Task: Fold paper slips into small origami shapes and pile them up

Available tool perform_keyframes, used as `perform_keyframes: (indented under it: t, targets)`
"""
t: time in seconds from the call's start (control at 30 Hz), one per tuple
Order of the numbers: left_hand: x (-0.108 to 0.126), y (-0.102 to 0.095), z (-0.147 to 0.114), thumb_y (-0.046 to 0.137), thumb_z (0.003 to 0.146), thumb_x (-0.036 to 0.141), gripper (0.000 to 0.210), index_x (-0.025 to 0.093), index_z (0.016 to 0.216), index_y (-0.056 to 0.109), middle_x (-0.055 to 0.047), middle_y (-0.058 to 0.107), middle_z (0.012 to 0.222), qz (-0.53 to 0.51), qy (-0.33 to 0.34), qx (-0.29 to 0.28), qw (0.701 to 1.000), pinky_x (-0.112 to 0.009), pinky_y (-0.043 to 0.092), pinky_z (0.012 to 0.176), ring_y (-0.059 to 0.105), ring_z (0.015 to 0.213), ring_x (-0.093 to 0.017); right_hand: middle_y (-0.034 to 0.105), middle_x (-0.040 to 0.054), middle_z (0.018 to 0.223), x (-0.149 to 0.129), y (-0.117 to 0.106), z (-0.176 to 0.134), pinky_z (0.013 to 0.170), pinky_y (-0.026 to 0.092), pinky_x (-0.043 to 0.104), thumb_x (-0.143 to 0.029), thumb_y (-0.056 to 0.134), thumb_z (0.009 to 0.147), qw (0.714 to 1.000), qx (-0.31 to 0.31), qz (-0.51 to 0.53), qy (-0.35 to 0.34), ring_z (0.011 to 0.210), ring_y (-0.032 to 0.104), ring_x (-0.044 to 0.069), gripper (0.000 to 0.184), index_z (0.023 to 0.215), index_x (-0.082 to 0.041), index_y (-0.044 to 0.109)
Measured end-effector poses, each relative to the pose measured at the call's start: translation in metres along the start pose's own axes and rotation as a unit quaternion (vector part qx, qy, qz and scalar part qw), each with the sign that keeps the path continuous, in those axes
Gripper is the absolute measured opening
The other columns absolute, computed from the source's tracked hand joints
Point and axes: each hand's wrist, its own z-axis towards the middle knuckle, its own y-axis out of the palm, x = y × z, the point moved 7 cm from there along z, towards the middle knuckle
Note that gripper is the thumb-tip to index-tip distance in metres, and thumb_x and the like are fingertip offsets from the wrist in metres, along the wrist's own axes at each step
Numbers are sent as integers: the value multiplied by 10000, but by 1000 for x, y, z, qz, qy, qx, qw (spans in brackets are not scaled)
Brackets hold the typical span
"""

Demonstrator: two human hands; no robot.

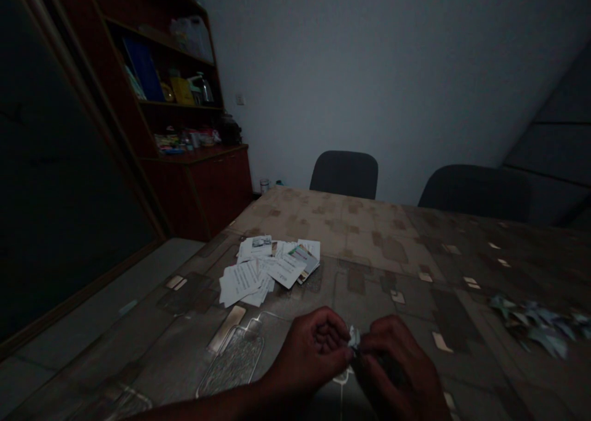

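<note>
My left hand (316,350) is near the front of the table, its fingers curled and its thumb and forefinger pinching a small folded piece of paper (354,335). Opposite it, my right hand (399,362) grips the same piece between thumb and fingertips. The piece is whitish and small, and the fingers partly cover it. Beyond my left hand lies a loose pile of printed paper cards (244,279), overlapping one another. Off to the right is a heap of pale, pointed folded paper pieces (542,325), dim and blurred.
A patterned cloth covers the table (332,224). Two dark chairs (345,173) stand along its far side, against a pale wall. At the left, a reddish wooden cabinet (217,184) holds a kettle (206,90), bottles and packets on its shelves. The room is dim.
</note>
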Motion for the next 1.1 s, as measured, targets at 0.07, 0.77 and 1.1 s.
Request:
perform_keyframes:
  t: [0.07,0.77,1.1]
  targets:
    - [0,-1,0,658,637,80,165,160,735,552,59,522,616,5,2,5,1000,-190,370,531,480,546,-82,618,40,772,-1,0,0,654,471,286,-183,584,861,1000,-7,-7,-11,736,598,211,114,794,-247,651]
    - [49,-1,-22,521,911,128,114,158,837,602,-69,663,695,373,378,-27,847,-258,446,609,591,631,-168,447,-32,533,34,28,-14,525,315,244,-681,658,717,911,-15,260,319,533,385,126,537,560,-178,556]
    - [49,0,-23,522,905,121,122,148,833,615,-75,662,688,378,375,-26,846,-267,450,596,589,623,-170,410,-46,551,41,34,-19,503,263,238,-654,697,698,899,-9,285,332,543,327,114,519,578,-177,531]
